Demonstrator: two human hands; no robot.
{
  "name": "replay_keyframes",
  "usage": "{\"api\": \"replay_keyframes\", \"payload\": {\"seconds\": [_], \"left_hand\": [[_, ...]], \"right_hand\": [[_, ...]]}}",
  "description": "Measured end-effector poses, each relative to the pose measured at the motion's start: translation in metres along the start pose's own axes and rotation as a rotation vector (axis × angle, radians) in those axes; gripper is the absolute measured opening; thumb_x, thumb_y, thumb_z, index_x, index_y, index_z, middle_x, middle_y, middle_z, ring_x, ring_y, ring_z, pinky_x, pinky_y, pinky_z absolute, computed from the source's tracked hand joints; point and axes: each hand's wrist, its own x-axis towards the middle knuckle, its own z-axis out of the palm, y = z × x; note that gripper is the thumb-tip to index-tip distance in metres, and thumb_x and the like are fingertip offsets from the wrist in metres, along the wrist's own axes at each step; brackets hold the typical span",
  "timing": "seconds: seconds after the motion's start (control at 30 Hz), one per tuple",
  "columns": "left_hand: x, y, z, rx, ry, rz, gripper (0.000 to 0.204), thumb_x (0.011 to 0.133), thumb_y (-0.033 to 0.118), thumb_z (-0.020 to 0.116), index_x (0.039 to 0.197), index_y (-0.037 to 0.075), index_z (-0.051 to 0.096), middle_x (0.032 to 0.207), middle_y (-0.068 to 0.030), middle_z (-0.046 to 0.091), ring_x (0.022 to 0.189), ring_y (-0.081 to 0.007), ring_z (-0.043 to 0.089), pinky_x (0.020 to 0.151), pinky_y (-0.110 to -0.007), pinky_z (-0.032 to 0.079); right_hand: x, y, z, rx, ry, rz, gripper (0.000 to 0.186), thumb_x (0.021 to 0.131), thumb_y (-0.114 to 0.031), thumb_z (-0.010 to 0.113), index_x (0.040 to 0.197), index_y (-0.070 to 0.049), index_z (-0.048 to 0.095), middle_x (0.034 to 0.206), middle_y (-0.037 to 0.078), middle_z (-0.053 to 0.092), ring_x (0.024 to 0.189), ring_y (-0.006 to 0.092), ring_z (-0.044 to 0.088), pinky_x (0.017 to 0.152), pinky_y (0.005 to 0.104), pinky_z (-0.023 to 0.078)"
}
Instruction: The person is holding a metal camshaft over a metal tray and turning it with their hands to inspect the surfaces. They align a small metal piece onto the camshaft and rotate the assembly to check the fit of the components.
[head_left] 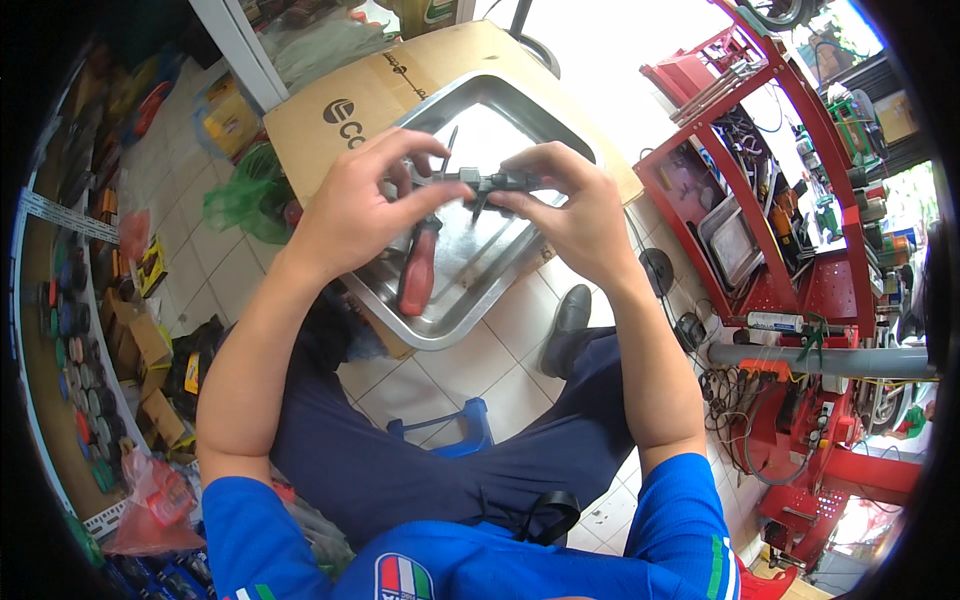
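Above a steel tray (450, 300), both of my hands are on a small dark metal assembly with a silvery block (472, 178). My left hand (370, 205) has curled fingers and its thumb against the assembly's left part. My right hand (570, 215) pinches its right end between thumb and fingers. A screwdriver with a red and black handle (418, 275) lies in the tray below my left hand, and a thin metal shaft shows above it, partly hidden by my fingers.
The tray rests on cardboard (330, 90). A blue stool (440, 428) is between my legs. Red tool racks (760, 200) with tools and hoses line the right. Shelves of small round items (85, 400) stand left, near a green plastic bag (250, 200) on the tiled floor.
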Motion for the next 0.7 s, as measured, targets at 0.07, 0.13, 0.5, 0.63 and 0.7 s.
{"api": "replay_keyframes", "payload": {"seconds": [0.07,0.13,0.5,0.63,0.7], "left_hand": [[-0.001,0.0,0.004,0.049,0.016,0.089,0.037,0.083,0.02,0.087,0.116,0.01,0.074,0.104,-0.0005,0.067,0.077,-0.01,0.056,0.063,-0.025,0.044],[-0.004,0.0,0.008,0.067,0.019,0.134,0.035,0.083,0.019,0.086,0.115,0.009,0.075,0.106,-0.0005,0.066,0.077,-0.0103,0.056,0.064,-0.025,0.044],[-0.002,0.0,0.014,0.05,0.021,0.053,0.028,0.09,0.015,0.079,0.117,0.009,0.075,0.11,-0.0038,0.068,0.084,-0.0136,0.061,0.069,-0.026,0.047],[-0.002,0.0,0.015,0.057,0.023,0.065,0.027,0.091,0.015,0.079,0.117,0.008,0.075,0.109,-0.0036,0.069,0.086,-0.0128,0.062,0.069,-0.026,0.047],[-0.001,0.0,0.015,0.059,0.027,0.055,0.027,0.091,0.015,0.079,0.117,0.008,0.075,0.109,-0.0035,0.069,0.085,-0.0123,0.061,0.069,-0.026,0.047]], "right_hand": [[0.001,-0.002,-0.001,-0.009,-0.006,0.013,0.031,0.084,-0.008,0.085,0.11,-0.001,0.071,0.105,0.01,0.076,0.097,0.0183,0.073,0.089,0.0332,0.06],[-0.001,-0.002,0.0,0.009,-0.013,0.024,0.031,0.084,-0.008,0.085,0.11,-0.001,0.071,0.105,0.01,0.076,0.097,0.0175,0.073,0.089,0.0326,0.06],[-0.004,-0.001,-0.015,0.093,-0.015,0.037,0.03,0.087,-0.008,0.083,0.113,-0.001,0.07,0.107,0.008,0.076,0.094,0.0177,0.074,0.087,0.0318,0.06],[-0.003,0.001,-0.02,0.01,-0.041,0.101,0.032,0.09,-0.011,0.081,0.117,0.0,0.067,0.105,0.009,0.077,0.094,0.0195,0.075,0.086,0.0313,0.058],[-0.002,0.005,-0.02,-0.021,-0.069,0.142,0.032,0.091,-0.013,0.08,0.117,0.0,0.067,0.104,0.009,0.077,0.094,0.02,0.075,0.085,0.0308,0.058]]}}
